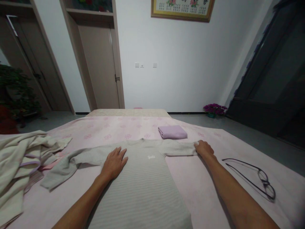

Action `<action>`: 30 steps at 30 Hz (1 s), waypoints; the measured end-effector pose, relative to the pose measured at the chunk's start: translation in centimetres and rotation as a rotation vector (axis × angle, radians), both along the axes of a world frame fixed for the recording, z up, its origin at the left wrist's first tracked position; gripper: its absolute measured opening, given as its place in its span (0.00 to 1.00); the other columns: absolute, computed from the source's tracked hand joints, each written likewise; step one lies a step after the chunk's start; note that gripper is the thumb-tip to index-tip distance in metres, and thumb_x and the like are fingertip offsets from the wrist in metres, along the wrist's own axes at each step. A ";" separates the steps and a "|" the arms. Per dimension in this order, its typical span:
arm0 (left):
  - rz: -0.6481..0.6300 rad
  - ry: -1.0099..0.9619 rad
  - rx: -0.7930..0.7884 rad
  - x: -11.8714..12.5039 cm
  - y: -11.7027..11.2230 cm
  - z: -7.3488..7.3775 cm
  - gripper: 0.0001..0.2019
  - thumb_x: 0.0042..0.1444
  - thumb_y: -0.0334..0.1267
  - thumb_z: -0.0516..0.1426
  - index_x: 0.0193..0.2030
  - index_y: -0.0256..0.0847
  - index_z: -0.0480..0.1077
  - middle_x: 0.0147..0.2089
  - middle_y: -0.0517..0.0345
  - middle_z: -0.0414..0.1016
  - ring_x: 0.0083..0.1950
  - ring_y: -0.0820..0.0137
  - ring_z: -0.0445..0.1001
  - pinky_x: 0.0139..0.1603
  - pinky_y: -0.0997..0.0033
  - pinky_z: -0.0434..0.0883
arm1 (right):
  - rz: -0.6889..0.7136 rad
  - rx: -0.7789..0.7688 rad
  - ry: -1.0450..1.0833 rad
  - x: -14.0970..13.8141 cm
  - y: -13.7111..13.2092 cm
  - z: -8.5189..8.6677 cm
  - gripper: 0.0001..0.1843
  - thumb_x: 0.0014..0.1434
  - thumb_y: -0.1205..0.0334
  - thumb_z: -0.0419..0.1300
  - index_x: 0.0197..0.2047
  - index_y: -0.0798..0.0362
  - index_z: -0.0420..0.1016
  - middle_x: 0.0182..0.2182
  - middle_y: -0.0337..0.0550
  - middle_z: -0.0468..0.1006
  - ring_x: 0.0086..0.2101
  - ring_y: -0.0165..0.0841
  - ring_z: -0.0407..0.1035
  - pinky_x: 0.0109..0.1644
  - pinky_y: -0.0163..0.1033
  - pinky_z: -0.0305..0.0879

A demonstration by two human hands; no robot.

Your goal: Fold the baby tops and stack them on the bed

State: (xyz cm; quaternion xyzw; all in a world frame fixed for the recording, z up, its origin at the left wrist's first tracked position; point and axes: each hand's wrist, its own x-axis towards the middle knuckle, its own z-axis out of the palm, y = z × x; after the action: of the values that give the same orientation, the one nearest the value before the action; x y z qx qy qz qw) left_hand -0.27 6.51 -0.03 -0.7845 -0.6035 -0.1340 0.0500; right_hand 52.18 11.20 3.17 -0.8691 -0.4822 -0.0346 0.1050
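A pale grey striped long-sleeved shirt (143, 181) lies spread on the pink bedspread, its collar pointing away from me. My left hand (115, 163) rests flat on the shirt near the left shoulder, fingers spread. At the far end of the right sleeve (179, 148), my right hand (204, 148) has its fingers closed on the cuff, which they partly hide. The left sleeve (69, 165) stretches out and bends toward me, with some creases. Just beyond the right shoulder sits a folded lilac cloth (172, 131).
Crumpled cream clothes (14, 168) are heaped at the left on the bedspread (202, 197). Black-framed glasses (264, 183) lie to the right of my right arm. Past the bed's far edge stand a door (98, 63), a white wall and a pot of purple flowers (215, 109).
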 end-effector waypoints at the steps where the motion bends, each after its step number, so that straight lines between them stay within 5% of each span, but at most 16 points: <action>1: -0.003 -0.001 0.000 0.0 0.0 0.0 0.26 0.68 0.48 0.48 0.67 0.39 0.64 0.70 0.40 0.61 0.70 0.54 0.60 0.70 0.52 0.54 | 0.010 0.010 0.001 0.1 0.1 0.0 0.23 0.66 0.51 0.50 0.55 0.53 0.75 0.52 0.60 0.73 0.50 0.49 0.70 0.47 0.49 0.68; 10: -0.004 0.013 0.004 0.1 -0.1 0.2 0.26 0.68 0.48 0.47 0.67 0.39 0.64 0.70 0.40 0.62 0.70 0.54 0.60 0.69 0.53 0.56 | 0.023 0.164 -0.201 -1.0 -0.8 -0.1 0.21 0.65 0.57 0.53 0.58 0.56 0.72 0.58 0.60 0.69 0.58 0.51 0.60 0.60 0.53 0.56; 16: -0.005 0.018 0.011 0.0 0.0 0.0 0.25 0.68 0.48 0.48 0.67 0.41 0.65 0.70 0.42 0.62 0.70 0.55 0.60 0.69 0.53 0.55 | 0.489 0.074 -0.088 -11.2 -1.8 0.4 0.27 0.71 0.54 0.42 0.64 0.58 0.66 0.63 0.56 0.68 0.63 0.45 0.57 0.68 0.48 0.45; 19: -0.007 0.026 0.016 -0.1 0.1 -0.1 0.25 0.68 0.48 0.48 0.67 0.41 0.64 0.69 0.42 0.63 0.69 0.56 0.61 0.70 0.54 0.55 | 0.755 -0.017 0.001 -16.6 -2.6 -0.2 0.32 0.71 0.51 0.39 0.69 0.61 0.60 0.68 0.57 0.60 0.67 0.45 0.51 0.70 0.49 0.41; 22: -0.021 0.022 0.019 -0.2 0.1 -0.2 0.25 0.68 0.48 0.48 0.67 0.40 0.64 0.69 0.43 0.63 0.70 0.57 0.61 0.70 0.54 0.54 | 0.853 -0.107 0.053 -18.9 -2.7 -0.9 0.35 0.71 0.46 0.39 0.72 0.59 0.54 0.71 0.54 0.51 0.70 0.45 0.45 0.71 0.50 0.39; 25: -0.025 0.010 0.019 -0.3 0.1 -0.3 0.25 0.68 0.48 0.48 0.67 0.40 0.64 0.70 0.43 0.63 0.71 0.57 0.59 0.70 0.54 0.54 | 0.759 -0.141 0.029 -16.7 -1.9 -1.5 0.36 0.71 0.44 0.38 0.73 0.56 0.51 0.73 0.51 0.47 0.71 0.43 0.40 0.72 0.52 0.35; 30: -0.036 0.022 0.020 -0.4 0.3 -0.4 0.26 0.68 0.48 0.46 0.68 0.38 0.64 0.70 0.41 0.62 0.71 0.56 0.59 0.70 0.52 0.54 | 0.458 -0.164 -0.047 -7.2 -1.1 -2.3 0.36 0.70 0.45 0.38 0.74 0.57 0.47 0.73 0.52 0.46 0.71 0.43 0.38 0.72 0.52 0.34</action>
State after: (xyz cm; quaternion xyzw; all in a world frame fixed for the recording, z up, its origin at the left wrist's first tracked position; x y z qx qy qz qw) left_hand -0.69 6.78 -0.45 -0.7960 -0.5874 -0.1323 0.0618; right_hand 44.93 10.05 0.86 -0.7416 -0.6702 0.0089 0.0280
